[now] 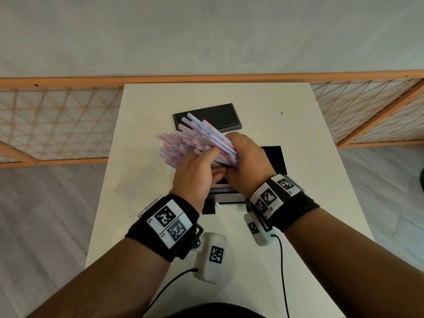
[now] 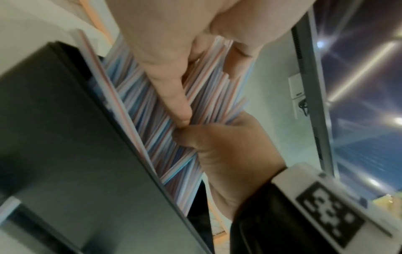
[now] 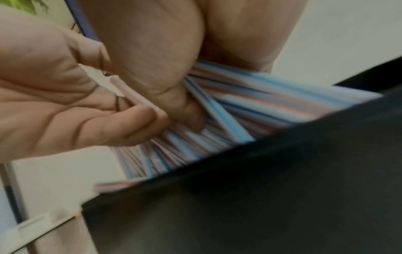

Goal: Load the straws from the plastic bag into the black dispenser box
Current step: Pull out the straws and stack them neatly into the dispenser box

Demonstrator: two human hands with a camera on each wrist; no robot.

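Note:
A thick bundle of pink, blue and white striped straws (image 1: 195, 143) is held slanted over the open black dispenser box (image 1: 274, 158), fanning up to the left. My left hand (image 1: 202, 164) grips the bundle's lower end from the near side. My right hand (image 1: 238, 150) is wrapped round it from the right. In the left wrist view my thumb (image 2: 174, 96) presses on the straws (image 2: 152, 130) beside the box wall (image 2: 65, 137). In the right wrist view the right hand (image 3: 165, 82) clasps the straws (image 3: 250, 106) just above the box rim (image 3: 261, 180). No plastic bag shows.
The box's flat black lid (image 1: 213, 114) lies behind the bundle on the white table (image 1: 142, 203). A wooden lattice screen (image 1: 57, 120) runs behind the table. Wrist-camera cables (image 1: 283, 271) trail over the near table edge.

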